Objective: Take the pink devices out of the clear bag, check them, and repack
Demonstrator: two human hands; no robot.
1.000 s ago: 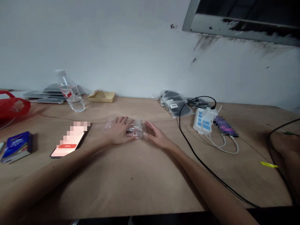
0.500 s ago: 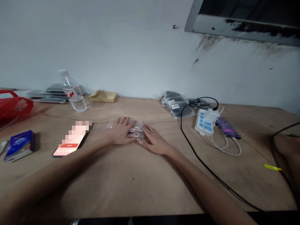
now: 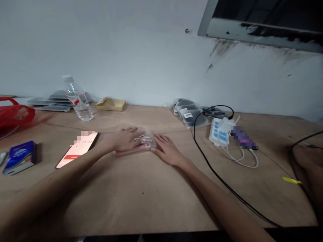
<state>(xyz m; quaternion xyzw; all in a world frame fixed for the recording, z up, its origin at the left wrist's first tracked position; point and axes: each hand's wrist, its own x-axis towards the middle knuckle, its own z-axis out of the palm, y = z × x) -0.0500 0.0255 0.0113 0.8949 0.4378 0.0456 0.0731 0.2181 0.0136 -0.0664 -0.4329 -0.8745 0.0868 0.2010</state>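
Note:
A small clear plastic bag (image 3: 146,142) with little white pieces inside lies on the wooden table (image 3: 141,195) ahead of me. My left hand (image 3: 123,140) lies flat across the bag's left part, fingers stretched toward the right. Right beside it, my right hand (image 3: 166,150) rests palm down, its spread fingers touching the bag's right edge. Neither hand grips anything.
A lit phone (image 3: 77,153) and a blue packet (image 3: 19,157) lie to the left, with a red bag (image 3: 13,114) and a water bottle (image 3: 78,99) behind. To the right are dark pouches (image 3: 188,112), a white charger block (image 3: 220,131) and a black cable (image 3: 227,188).
My left hand has turned and slid so its fingers now point right across the bag. The bag has been folded or drawn in, looking narrower. The right hand stays at its right edge.

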